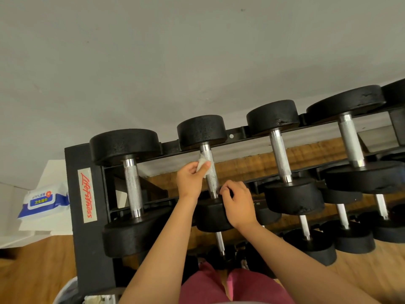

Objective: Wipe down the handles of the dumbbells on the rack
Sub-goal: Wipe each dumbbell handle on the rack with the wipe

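Note:
Several black dumbbells with knurled chrome handles lie across the top tier of a black rack [87, 216]. My left hand [190, 181] pinches a small white wipe [202, 162] against the left side of the second dumbbell's handle [210, 172]. My right hand [237, 204] rests with curled fingers at the near end of that same handle, over the near black head [211, 218]. The first dumbbell's handle [132, 187] is to the left, the third handle [280, 155] and the fourth handle [350, 140] to the right.
A blue and white pack of wet wipes [45, 199] lies on a white surface left of the rack. Lower tiers hold several smaller dumbbells [306, 235]. A grey wall is behind the rack, wooden floor below. A bin rim [65, 290] shows at the bottom left.

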Tool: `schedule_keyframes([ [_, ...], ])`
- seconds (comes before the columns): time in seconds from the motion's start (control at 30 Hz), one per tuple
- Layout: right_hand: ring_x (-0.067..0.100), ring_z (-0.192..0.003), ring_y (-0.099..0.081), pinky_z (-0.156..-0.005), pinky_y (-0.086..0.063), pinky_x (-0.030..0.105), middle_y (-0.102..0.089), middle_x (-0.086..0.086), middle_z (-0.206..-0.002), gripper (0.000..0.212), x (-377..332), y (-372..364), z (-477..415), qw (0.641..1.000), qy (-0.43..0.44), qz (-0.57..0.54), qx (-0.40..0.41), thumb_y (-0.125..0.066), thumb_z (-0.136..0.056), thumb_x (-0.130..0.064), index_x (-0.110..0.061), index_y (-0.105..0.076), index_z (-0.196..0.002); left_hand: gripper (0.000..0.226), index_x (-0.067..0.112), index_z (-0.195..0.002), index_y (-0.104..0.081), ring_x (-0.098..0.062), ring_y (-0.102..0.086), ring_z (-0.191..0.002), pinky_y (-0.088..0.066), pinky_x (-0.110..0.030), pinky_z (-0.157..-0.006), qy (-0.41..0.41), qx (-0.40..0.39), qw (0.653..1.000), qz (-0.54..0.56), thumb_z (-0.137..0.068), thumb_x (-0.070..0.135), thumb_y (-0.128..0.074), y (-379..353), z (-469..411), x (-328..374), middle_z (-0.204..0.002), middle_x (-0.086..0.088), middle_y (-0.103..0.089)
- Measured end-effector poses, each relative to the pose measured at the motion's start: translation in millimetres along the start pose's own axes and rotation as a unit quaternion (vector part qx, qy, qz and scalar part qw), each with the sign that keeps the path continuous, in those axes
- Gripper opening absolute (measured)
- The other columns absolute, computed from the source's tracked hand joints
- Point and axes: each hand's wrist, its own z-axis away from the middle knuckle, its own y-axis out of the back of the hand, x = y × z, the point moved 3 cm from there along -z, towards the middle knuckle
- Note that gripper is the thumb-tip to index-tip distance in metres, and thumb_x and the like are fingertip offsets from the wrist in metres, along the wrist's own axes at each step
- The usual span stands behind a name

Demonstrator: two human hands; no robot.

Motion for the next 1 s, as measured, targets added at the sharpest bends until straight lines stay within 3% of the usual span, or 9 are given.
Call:
schedule_keyframes([
  [0.2, 0.009, -0.085, -0.050, -0.078, -0.043, 0.032, -0.058, -0.006, -0.079, 0.024, 0.2, 0.0, -0.7, 1.000, 0.000, 0.001, -0.001, -0.045, -0.096, -0.019, -0.023, -0.057, -0.076, 0.015, 0.032, -0.079, -0.067, -0.003, -0.068, -0.079, -0.058, -0.028, -0.076, -0.033, -0.001, 0.999, -0.037, -0.087, 0.020, -0.071, 7.9, 9.4, -7.2, -0.082, 0.012, -0.071],
  [0.37, 0.008, -0.084, -0.050, -0.073, -0.039, 0.027, -0.058, -0.006, -0.079, 0.023, 1.2, -0.6, -0.5, 1.000, -0.003, 0.001, 0.001, -0.046, -0.096, -0.017, -0.018, -0.059, -0.077, 0.009, 0.024, -0.089, -0.069, 0.001, -0.066, -0.080, -0.051, -0.012, -0.067, -0.003, -0.062, 0.997, -0.048, -0.083, 0.025, -0.075, 5.5, 3.7, -0.4, -0.087, 0.012, -0.070],
  [0.5, 0.008, -0.086, -0.050, -0.073, -0.039, 0.027, -0.059, -0.006, -0.080, 0.023, 1.6, -1.1, -1.2, 1.000, -0.009, 0.006, -0.002, -0.045, -0.096, -0.018, -0.018, -0.060, -0.078, 0.008, 0.026, -0.085, -0.068, -0.006, -0.069, -0.084, -0.057, -0.026, -0.077, -0.016, -0.021, 0.999, -0.040, -0.084, 0.021, -0.074, 9.0, 8.9, -8.7, -0.087, 0.009, -0.072],
  [0.67, 0.007, -0.085, -0.049, -0.073, -0.038, 0.027, -0.059, -0.006, -0.078, 0.025, -2.2, 1.1, 0.4, 1.000, -0.012, -0.002, -0.006, -0.045, -0.096, -0.015, -0.018, -0.058, -0.076, 0.009, 0.025, -0.088, -0.067, -0.007, -0.068, -0.086, -0.056, -0.025, -0.078, 0.019, -0.067, 0.997, -0.031, -0.083, 0.024, -0.075, 5.4, 3.0, -7.2, -0.091, 0.007, -0.071],
  [0.8, 0.007, -0.084, -0.048, -0.071, -0.037, 0.028, -0.058, -0.006, -0.077, 0.025, -3.7, 2.8, 0.5, 1.000, -0.013, 0.000, -0.003, -0.045, -0.096, -0.015, -0.017, -0.059, -0.076, 0.007, 0.016, -0.082, -0.072, -0.011, -0.069, -0.078, -0.059, -0.035, -0.078, -0.031, -0.014, 0.997, -0.068, -0.084, 0.021, -0.074, 11.9, 10.6, -18.1, -0.081, 0.003, -0.073],
  [1.0, 0.005, -0.083, -0.048, -0.071, -0.036, 0.026, -0.057, -0.007, -0.076, 0.025, -3.5, 2.3, 0.4, 1.000, -0.009, -0.008, -0.006, -0.045, -0.096, -0.014, -0.017, -0.058, -0.075, 0.010, 0.018, -0.086, -0.072, -0.011, -0.070, -0.083, -0.058, -0.033, -0.081, 0.012, -0.083, 0.995, -0.055, -0.082, 0.026, -0.077, 8.7, 5.0, -19.1, -0.087, 0.003, -0.074],
])
